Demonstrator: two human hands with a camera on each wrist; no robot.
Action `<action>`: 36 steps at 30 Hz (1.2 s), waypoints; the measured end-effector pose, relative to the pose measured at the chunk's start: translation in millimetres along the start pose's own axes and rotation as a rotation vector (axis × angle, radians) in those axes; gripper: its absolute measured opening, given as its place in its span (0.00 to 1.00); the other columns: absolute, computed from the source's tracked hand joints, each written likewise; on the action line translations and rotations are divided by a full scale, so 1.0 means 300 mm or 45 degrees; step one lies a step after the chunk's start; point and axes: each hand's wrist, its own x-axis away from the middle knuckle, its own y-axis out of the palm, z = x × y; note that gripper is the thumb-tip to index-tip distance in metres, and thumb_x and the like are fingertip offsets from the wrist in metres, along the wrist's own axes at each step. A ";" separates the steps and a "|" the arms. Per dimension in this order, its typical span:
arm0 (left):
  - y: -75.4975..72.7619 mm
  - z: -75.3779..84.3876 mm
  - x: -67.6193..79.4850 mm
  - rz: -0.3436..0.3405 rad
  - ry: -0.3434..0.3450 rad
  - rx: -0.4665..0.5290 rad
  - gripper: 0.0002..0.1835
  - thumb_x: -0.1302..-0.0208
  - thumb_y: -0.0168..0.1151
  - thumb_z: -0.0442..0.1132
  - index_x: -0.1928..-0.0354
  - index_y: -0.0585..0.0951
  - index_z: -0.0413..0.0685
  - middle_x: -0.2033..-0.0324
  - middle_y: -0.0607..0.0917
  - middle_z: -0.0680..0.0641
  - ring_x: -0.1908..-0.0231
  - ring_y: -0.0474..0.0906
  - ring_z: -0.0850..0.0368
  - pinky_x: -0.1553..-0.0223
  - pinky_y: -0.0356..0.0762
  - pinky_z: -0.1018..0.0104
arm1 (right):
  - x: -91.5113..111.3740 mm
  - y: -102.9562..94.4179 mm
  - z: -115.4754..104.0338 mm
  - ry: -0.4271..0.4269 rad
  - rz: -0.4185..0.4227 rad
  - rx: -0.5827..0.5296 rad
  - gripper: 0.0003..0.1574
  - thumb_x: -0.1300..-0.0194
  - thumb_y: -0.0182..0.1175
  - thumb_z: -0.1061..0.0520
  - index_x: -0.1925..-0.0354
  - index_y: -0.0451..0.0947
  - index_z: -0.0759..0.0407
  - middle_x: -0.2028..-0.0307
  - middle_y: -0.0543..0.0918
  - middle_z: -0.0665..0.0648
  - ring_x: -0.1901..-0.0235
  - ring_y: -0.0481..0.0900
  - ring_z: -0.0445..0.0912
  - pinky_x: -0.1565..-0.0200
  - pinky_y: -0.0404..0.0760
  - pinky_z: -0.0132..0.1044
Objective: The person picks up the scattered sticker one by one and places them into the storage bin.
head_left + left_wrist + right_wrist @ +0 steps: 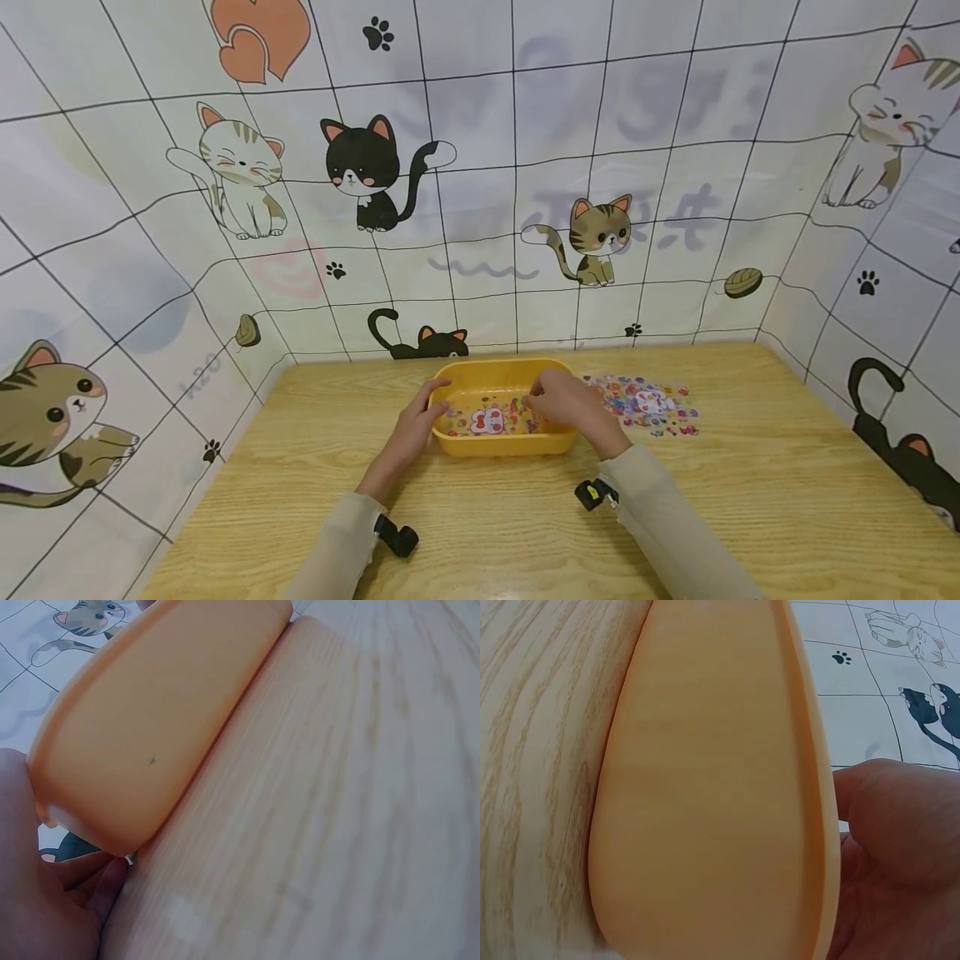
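Note:
A yellow rectangular plastic basin [495, 447] stands on the table in the head view. My left hand [412, 423] grips its left end, with the thumb over the rim and other fingers around the outside. Inside lies a colourful sticker sheet [487, 422] with a white cartoon face. My right hand [567, 404] reaches over the basin's right end, its bent fingertips down at the stickers. Whether they pinch anything cannot be made out. In the right wrist view the basin's wall [712, 780] hides those fingertips; the left wrist view shows the basin's outer side [157, 712].
A second patch of colourful stickers [648, 404] lies on the wooden table [495, 517], just right of the basin. Behind and at both sides stands a white gridded backdrop [480, 225] with cartoon cats. Small black cameras are strapped at both sleeves.

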 end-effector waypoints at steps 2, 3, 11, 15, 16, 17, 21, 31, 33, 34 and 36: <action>0.000 -0.001 -0.002 0.001 0.004 -0.005 0.21 0.21 0.51 0.46 0.29 0.72 0.64 0.22 0.65 0.47 0.20 0.56 0.47 0.21 0.55 0.43 | -0.001 0.002 0.001 0.002 -0.012 0.009 0.19 0.26 0.61 0.50 0.67 0.89 0.60 0.88 0.65 0.47 0.87 0.57 0.40 0.81 0.57 0.32; 0.001 -0.001 -0.004 0.001 0.006 -0.006 0.21 0.21 0.51 0.46 0.29 0.71 0.64 0.22 0.65 0.47 0.20 0.56 0.47 0.21 0.55 0.43 | -0.001 0.003 0.000 0.000 -0.018 0.012 0.19 0.26 0.60 0.50 0.66 0.89 0.60 0.88 0.65 0.47 0.87 0.57 0.40 0.81 0.58 0.32; 0.002 0.004 -0.009 0.002 0.006 -0.012 0.21 0.21 0.51 0.45 0.29 0.71 0.64 0.22 0.65 0.48 0.20 0.57 0.47 0.21 0.54 0.42 | 0.007 0.004 -0.010 0.015 -0.016 0.051 0.18 0.25 0.60 0.50 0.61 0.88 0.62 0.87 0.67 0.48 0.87 0.60 0.40 0.80 0.59 0.33; 0.004 0.003 -0.010 0.007 0.011 -0.016 0.21 0.21 0.51 0.45 0.29 0.72 0.63 0.22 0.66 0.48 0.21 0.57 0.47 0.21 0.55 0.42 | 0.006 0.013 -0.006 -0.003 -0.006 0.067 0.18 0.26 0.61 0.50 0.66 0.88 0.61 0.88 0.65 0.47 0.87 0.58 0.40 0.80 0.57 0.32; 0.005 0.002 -0.010 0.008 0.011 -0.013 0.22 0.21 0.51 0.45 0.29 0.72 0.63 0.23 0.66 0.48 0.21 0.58 0.47 0.21 0.55 0.42 | 0.006 0.014 -0.004 -0.006 -0.007 0.066 0.19 0.26 0.61 0.50 0.67 0.88 0.62 0.88 0.65 0.47 0.87 0.58 0.40 0.81 0.56 0.32; 0.005 0.002 -0.010 0.010 0.009 -0.011 0.21 0.21 0.51 0.45 0.29 0.72 0.63 0.23 0.67 0.48 0.21 0.58 0.47 0.21 0.55 0.43 | 0.006 0.014 -0.003 -0.011 -0.008 0.064 0.19 0.26 0.61 0.50 0.69 0.87 0.62 0.88 0.64 0.47 0.87 0.58 0.40 0.81 0.56 0.32; 0.005 0.003 -0.008 0.012 0.004 -0.005 0.22 0.21 0.51 0.44 0.29 0.72 0.62 0.23 0.67 0.47 0.21 0.58 0.46 0.21 0.55 0.42 | 0.008 0.014 -0.001 -0.018 -0.013 0.054 0.24 0.25 0.60 0.51 0.75 0.86 0.64 0.89 0.61 0.46 0.88 0.56 0.40 0.81 0.55 0.32; 0.004 0.006 -0.005 0.015 -0.006 -0.004 0.22 0.21 0.51 0.45 0.29 0.72 0.63 0.22 0.66 0.47 0.20 0.57 0.46 0.21 0.54 0.43 | 0.012 0.016 -0.002 -0.053 -0.035 0.061 0.34 0.25 0.59 0.51 0.90 0.69 0.51 0.91 0.57 0.44 0.88 0.51 0.39 0.82 0.50 0.31; 0.004 0.005 -0.005 0.014 -0.002 -0.009 0.22 0.21 0.51 0.45 0.29 0.72 0.63 0.22 0.66 0.48 0.20 0.57 0.47 0.21 0.54 0.43 | 0.014 0.015 -0.004 -0.066 -0.051 0.071 0.34 0.25 0.59 0.52 0.90 0.68 0.50 0.92 0.56 0.44 0.89 0.50 0.39 0.82 0.50 0.31; 0.004 0.005 -0.004 0.013 0.004 -0.018 0.22 0.21 0.50 0.45 0.29 0.72 0.62 0.22 0.66 0.47 0.20 0.57 0.46 0.21 0.54 0.43 | 0.014 0.016 -0.004 -0.067 -0.057 0.077 0.35 0.24 0.58 0.52 0.91 0.67 0.49 0.92 0.56 0.44 0.89 0.50 0.39 0.82 0.50 0.31; 0.003 0.007 -0.003 0.011 0.005 -0.027 0.22 0.21 0.50 0.45 0.28 0.71 0.62 0.22 0.66 0.47 0.20 0.57 0.45 0.21 0.55 0.42 | 0.014 0.019 -0.003 -0.067 -0.059 0.080 0.35 0.24 0.58 0.52 0.91 0.67 0.49 0.92 0.56 0.43 0.89 0.50 0.38 0.82 0.50 0.31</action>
